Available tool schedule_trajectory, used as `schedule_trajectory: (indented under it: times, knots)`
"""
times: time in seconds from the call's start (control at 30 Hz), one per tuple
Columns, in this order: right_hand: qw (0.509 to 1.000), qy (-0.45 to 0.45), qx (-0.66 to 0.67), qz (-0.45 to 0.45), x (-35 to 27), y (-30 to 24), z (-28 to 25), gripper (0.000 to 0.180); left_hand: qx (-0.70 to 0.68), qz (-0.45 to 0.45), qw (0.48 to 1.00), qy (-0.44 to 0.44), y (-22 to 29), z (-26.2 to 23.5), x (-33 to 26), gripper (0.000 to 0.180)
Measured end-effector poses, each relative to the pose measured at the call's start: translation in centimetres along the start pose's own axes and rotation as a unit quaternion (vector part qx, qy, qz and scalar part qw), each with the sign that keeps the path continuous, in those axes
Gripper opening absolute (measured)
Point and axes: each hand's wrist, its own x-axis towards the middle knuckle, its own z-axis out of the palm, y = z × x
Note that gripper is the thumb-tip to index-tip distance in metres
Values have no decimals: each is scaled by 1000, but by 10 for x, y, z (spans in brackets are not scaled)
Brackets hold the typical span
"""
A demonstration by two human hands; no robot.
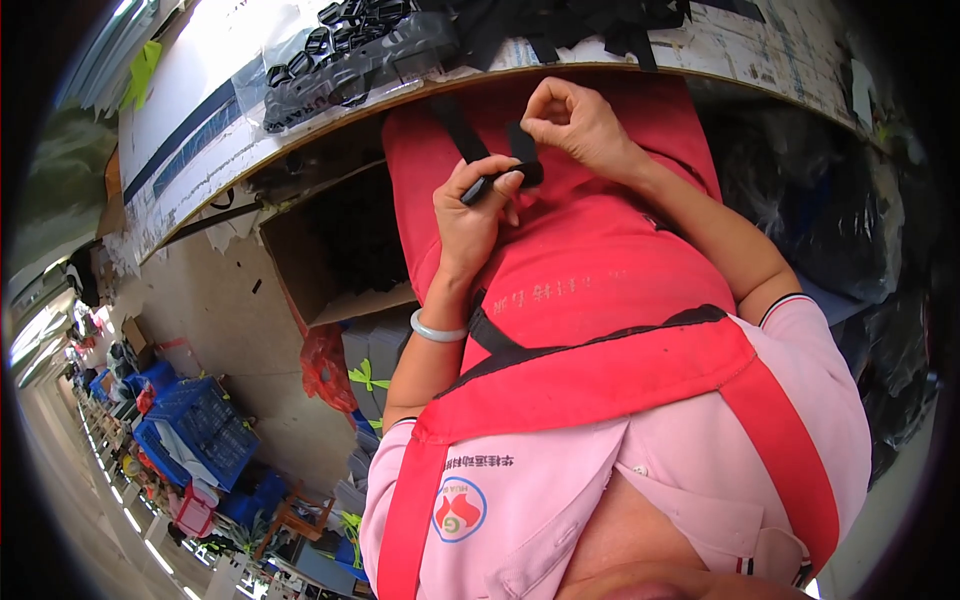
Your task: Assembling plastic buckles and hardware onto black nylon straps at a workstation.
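Over the lap of my red apron [590,250], my left hand [466,228] is closed around a black webbing strap [458,130]. One length of it runs up from the fingers toward the table edge, and a folded part curls past the thumb. A dark, narrow piece juts out at the left of this grip; whether it is strap or buckle I cannot tell. Just to the right, my right hand [582,125] pinches with thumb and forefinger at the upper end of a short upright section of the strap. The two hands are close together but apart.
Along the table [205,135] lie a clear bag of black plastic buckles [345,35] and a heap of black straps [560,25]. Below its edge stands an open cardboard box [285,255]. Dark plastic bags [830,220] are at the right; a blue crate [215,425] sits farther left.
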Motion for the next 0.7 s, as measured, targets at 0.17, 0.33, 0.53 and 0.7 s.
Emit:
schedule_trajectory:
  times: [0.17,0.33,0.53,0.7]
  knots:
    - [996,62,22,-57,20,-28,8,12,-111,-84,990,29,-4,4,-7,12]
    - [974,-138,11,-177,25,-82,63,35,-129,-114,985,5,-3,-1,-8,16]
    - [971,-127,-159,124,34,-24,24,27,-78,-130,987,-44,0,3,-7,16]
    - [985,-158,-9,66,38,-32,7,12,-135,-165,976,-32,0,-5,1,19]
